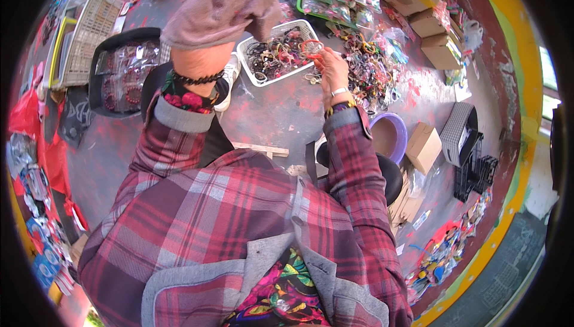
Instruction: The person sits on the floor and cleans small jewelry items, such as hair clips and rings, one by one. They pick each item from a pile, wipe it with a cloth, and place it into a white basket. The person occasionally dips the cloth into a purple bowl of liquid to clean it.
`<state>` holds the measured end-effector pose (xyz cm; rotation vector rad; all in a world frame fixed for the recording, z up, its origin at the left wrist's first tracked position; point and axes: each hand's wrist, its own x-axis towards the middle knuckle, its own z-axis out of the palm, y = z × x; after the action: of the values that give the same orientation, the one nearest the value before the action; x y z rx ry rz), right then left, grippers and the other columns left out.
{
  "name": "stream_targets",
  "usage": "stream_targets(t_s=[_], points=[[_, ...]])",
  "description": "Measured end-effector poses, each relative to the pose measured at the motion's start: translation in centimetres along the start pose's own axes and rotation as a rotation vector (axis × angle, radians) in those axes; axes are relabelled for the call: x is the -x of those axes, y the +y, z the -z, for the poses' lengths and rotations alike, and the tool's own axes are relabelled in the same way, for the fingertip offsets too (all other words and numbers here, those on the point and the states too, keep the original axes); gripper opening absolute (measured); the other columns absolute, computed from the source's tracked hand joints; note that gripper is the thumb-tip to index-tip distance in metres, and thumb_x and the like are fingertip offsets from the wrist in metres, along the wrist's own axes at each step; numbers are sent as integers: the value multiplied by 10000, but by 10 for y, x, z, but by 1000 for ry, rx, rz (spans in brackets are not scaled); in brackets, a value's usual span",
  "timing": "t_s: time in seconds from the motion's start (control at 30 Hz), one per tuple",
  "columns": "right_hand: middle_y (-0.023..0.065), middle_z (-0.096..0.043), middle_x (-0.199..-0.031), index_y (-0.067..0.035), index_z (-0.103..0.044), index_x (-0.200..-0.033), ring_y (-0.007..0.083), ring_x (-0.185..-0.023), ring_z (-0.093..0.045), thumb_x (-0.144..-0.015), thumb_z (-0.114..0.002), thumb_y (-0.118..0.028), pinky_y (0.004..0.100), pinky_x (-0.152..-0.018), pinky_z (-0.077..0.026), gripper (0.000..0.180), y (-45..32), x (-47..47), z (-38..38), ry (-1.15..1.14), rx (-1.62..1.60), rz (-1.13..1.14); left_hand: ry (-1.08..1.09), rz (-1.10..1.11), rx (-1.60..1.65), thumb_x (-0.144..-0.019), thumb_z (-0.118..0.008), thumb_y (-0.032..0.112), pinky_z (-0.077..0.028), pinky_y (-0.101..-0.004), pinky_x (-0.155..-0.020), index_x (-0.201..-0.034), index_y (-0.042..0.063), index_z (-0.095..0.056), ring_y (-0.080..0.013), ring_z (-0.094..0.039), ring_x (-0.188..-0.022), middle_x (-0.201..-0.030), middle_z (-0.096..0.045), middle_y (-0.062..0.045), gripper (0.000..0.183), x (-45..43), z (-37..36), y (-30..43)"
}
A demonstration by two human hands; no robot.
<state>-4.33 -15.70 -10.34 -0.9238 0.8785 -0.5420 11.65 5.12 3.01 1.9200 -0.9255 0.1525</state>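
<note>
A mauve piece of cloth (219, 6) covers my left hand, so its fingers are hidden; only the wrist with a black beaded bracelet (197, 78) shows below it. My right hand (331, 64) pinches a red elastic hair tie (312, 45) above the right side of a white plastic basket (279, 76). Mixed hair ties and bands (280, 51) fill that basket. Just right of my right hand, a loose heap of coloured hair ties (372, 73) lies on the floor.
Behind the heap is a green tray (299, 2) of bagged items. A black container (96, 80) of bagged red rings and a pale crate (89, 35) stand left. Right are a purple basin (401, 134), cardboard boxes (423, 147) and a checked container (455, 129). A wooden piece (264, 149) lies between the legs.
</note>
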Motion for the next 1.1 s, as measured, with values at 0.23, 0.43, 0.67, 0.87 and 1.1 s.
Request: stream_targets(t_s=[0.23,0.43,0.67,0.87,1.1], points=[[54,-545,-646,-43,-572,-827,176,-538,-530,-804,-576,-139,318,-480,-453,98,141,-24,113,213,145,-482,-84,-3,477,-872,-481,365,-328,-486,-988,-1235,32,-416,-297,-436,-1160,-1259,-472,-122,497,12,-6,-9],[87,-586,-772,-55,-589,-904,216,-619,-564,-785,-588,-161,320,-530,-460,159,177,-15,219,474,351,-642,-205,281,1787,-845,-459,488,-258,-519,-1032,-1300,64,-364,-318,-369,-1229,-1334,-397,-131,628,12,-13,14],[177,-611,-965,-33,-576,-1044,340,-908,-577,-650,-637,-138,385,-821,-459,412,124,-54,259,672,1023,-190,-339,357,1659,-836,-466,503,-255,-503,-1037,-1313,77,-346,-300,-359,-1237,-1347,-380,-119,650,10,-34,15],[214,-305,-1372,-75,-363,-1297,323,-1259,-343,-661,-683,-152,373,-999,-355,717,107,-97,270,489,1358,-119,-402,416,1588,-829,-472,516,-252,-489,-1042,-1324,89,-331,-285,-350,-1244,-1359,-366,-110,669,8,-51,11],[199,-573,-1107,-76,-603,-1020,349,-980,-576,-695,-688,-300,409,-834,-467,404,132,-112,285,546,1505,-205,-360,464,1597,-819,-480,531,-249,-473,-1046,-1337,102,-312,-268,-339,-1252,-1373,-349,-98,693,23,-44,-2]])
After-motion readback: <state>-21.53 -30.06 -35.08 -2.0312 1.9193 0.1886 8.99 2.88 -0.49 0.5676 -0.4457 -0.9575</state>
